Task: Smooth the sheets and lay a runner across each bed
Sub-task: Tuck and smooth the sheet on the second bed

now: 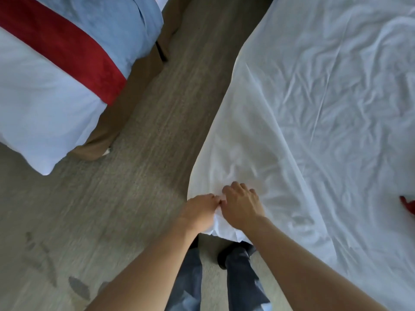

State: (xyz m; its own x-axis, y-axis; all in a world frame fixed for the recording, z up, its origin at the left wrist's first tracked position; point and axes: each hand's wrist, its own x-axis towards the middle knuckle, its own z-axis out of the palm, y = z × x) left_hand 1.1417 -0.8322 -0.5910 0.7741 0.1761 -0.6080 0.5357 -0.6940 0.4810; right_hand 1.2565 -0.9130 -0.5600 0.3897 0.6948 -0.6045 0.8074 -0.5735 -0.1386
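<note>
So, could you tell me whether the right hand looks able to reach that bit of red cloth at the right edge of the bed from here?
Probably not yet. The right hand and left hand both grip the sheet corner, and the red cloth lies far across the wrinkled bed, though nothing blocks the way.

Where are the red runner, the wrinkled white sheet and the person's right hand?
red runner (67,50), head view, middle of the band.
wrinkled white sheet (314,108), head view, creased top.
right hand (241,204), head view, its back.
</note>
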